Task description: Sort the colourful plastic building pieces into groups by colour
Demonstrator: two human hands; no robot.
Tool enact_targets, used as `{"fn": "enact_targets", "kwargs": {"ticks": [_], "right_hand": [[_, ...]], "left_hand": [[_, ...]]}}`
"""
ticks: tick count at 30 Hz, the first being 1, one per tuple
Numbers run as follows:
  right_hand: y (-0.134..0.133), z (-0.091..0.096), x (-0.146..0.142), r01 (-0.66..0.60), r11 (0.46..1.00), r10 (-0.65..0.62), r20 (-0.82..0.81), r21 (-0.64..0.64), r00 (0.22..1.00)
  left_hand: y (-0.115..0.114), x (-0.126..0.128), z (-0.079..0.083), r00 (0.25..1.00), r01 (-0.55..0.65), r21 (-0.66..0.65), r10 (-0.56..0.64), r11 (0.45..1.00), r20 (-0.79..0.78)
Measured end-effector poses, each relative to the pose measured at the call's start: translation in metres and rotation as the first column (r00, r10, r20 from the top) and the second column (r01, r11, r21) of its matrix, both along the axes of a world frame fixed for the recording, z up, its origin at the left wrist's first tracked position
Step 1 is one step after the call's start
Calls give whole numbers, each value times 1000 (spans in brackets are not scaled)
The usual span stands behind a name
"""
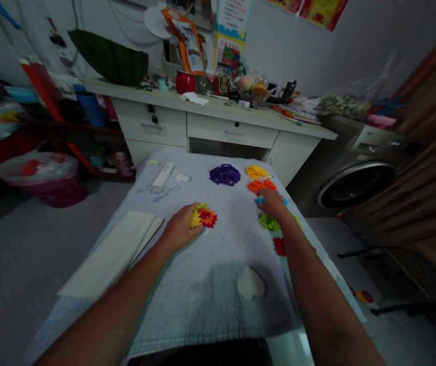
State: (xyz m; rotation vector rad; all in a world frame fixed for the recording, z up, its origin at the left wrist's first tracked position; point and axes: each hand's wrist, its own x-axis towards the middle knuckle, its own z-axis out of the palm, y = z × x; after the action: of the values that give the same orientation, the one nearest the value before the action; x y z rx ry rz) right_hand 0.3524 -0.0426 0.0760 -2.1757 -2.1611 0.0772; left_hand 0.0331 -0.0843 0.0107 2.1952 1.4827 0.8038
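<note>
My left hand is closed on a small cluster of joined plastic snowflake pieces in yellow, green and red, resting on a grey towel. My right hand reaches to the right side of the towel, fingers curled over a blue piece beside the orange pile. Sorted piles lie around it: purple, yellow, green and red.
A white remote and a folded cream cloth lie on the left of the towel-covered table. A cluttered white desk stands behind, a washing machine to the right, a pink bin on the left floor.
</note>
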Motion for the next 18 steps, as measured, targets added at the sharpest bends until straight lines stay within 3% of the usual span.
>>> {"fn": "enact_targets", "kwargs": {"ticks": [2,5,8,12,18], "right_hand": [[-7,-5,-22,-149,988,151,-105,30,983],[-22,-16,-63,-364,929,369,-249,68,895],[-36,-30,-100,-475,872,485,-341,118,806],[-43,-46,-124,-487,852,523,-373,192,767],[-41,-55,-126,-413,875,484,-412,254,772]], "left_hand": [[-1,1,3,1000,-9,-3,10,1000,8],[-1,1,4,1000,-26,9,26,1000,10],[0,-1,2,998,-55,34,55,998,2],[3,-5,-3,997,-73,102,73,992,6],[6,-7,-6,996,-86,145,86,986,6]]}}
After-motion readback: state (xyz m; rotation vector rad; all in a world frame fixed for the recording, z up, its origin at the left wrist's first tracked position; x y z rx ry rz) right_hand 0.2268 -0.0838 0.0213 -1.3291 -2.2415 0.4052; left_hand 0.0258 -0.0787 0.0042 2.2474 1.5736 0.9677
